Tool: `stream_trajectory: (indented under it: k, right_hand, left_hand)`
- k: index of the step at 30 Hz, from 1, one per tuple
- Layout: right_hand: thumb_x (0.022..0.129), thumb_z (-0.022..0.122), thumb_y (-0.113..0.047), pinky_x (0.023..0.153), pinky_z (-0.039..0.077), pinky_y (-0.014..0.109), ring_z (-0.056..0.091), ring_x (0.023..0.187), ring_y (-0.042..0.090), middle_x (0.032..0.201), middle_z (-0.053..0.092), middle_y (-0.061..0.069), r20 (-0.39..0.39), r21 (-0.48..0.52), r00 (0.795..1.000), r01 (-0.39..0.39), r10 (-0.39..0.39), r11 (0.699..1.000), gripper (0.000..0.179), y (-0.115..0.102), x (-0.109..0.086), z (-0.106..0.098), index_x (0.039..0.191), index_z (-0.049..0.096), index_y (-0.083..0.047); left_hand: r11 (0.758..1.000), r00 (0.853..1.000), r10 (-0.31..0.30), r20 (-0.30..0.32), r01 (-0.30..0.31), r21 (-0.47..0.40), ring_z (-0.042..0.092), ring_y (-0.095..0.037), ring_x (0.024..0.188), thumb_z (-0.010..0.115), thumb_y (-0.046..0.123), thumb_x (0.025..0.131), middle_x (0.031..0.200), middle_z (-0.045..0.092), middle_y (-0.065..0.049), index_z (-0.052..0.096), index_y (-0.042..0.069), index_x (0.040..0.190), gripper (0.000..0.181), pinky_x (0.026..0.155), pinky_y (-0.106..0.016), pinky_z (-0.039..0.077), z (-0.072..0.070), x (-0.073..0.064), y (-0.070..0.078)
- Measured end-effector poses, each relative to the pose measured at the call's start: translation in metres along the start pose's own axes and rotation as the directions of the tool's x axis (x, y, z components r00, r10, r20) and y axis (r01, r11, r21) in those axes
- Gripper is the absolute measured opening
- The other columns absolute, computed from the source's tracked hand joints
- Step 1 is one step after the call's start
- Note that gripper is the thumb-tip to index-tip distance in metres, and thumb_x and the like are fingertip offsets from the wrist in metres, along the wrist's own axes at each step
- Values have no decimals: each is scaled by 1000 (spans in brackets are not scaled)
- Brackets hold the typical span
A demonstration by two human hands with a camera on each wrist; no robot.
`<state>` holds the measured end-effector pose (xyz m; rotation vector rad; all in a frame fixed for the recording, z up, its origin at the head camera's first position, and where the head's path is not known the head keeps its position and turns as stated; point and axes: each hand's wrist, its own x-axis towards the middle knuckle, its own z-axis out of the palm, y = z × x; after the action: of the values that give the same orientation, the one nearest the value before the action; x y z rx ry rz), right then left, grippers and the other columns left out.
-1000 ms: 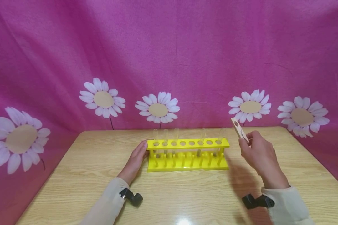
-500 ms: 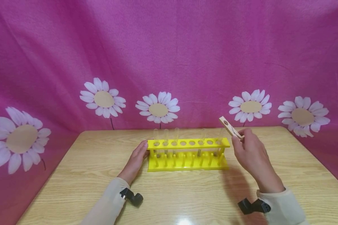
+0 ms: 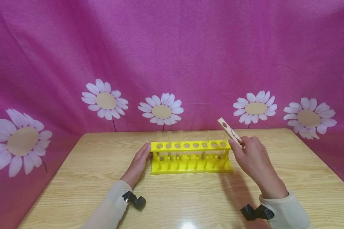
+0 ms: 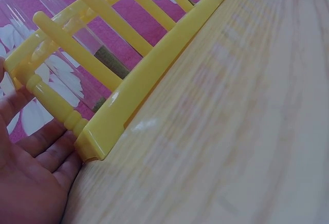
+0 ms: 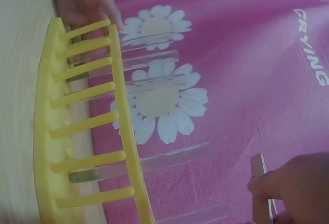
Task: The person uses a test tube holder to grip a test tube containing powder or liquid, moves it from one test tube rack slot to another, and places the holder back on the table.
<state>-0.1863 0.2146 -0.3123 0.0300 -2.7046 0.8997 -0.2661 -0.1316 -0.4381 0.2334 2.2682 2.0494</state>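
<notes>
Hands (image 3: pixel 137 161) (image 3: pixel 254 159) apart, right fingers (image 3: pixel 247 140) apparently curled

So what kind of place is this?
It looks like a tabletop set up for simple science, maybe not a real lab: a yellow rack holds clear test tubes on a wood-grain table, with pink flowery cloth behind.

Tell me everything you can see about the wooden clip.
The clip is pale and looks wooden, with a rounded opening near its tip and a metal-looking spring. The right hand pinches its near end, holding it aloft, tilted, tip up and leftward, near the right end of the yellow rack. The right wrist view shows it apart from the clear tubes.
</notes>
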Motion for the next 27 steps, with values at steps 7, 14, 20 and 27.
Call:
stream_trajectory:
  k: [7, 14, 20, 27]
  right_hand:
    - [98, 57, -27, 44, 36, 27, 42, 63, 23, 78, 47, 13, 38, -16, 999, 7, -7, 1000, 32, -3, -1, 3, 93, 63, 5]
    - [99, 56, -24, 42, 37, 25, 42, 55, 20, 67, 46, 8, 65, -21, 998, 24, -23, 999, 29, -4, -2, 11, 92, 61, 3]
    - [98, 57, -22, 42, 37, 25, 41, 53, 19, 65, 45, 8, 72, -40, 995, 65, -62, 997, 27, -6, -2, 18, 86, 59, 2]
    - [99, 55, -23, 44, 37, 27, 41, 54, 19, 63, 44, 7, 86, -60, 994, 69, -64, 996, 28, -8, -3, 23, 84, 57, 1]
  left_hand:
    - [1000, 1000, -13, -7, 13, 3, 37, -30, 136, 35, 55, 101, 151, 36, -11, 36, 10, 147, 64, 117, -44, 27, 0, 0, 0]
    - [1000, 1000, -15, -16, 15, 14, 38, -27, 136, 35, 59, 99, 150, 37, -9, 36, 12, 148, 68, 117, -43, 27, 1, -1, 1]
    - [1000, 1000, -4, -16, 4, 18, 39, -27, 135, 35, 59, 99, 149, 38, -9, 38, 12, 147, 67, 116, -44, 27, 1, -1, 2]
    - [1000, 1000, -22, -7, 22, 8, 35, -27, 138, 36, 60, 98, 151, 35, -8, 36, 12, 148, 70, 117, -44, 26, 1, -1, 0]
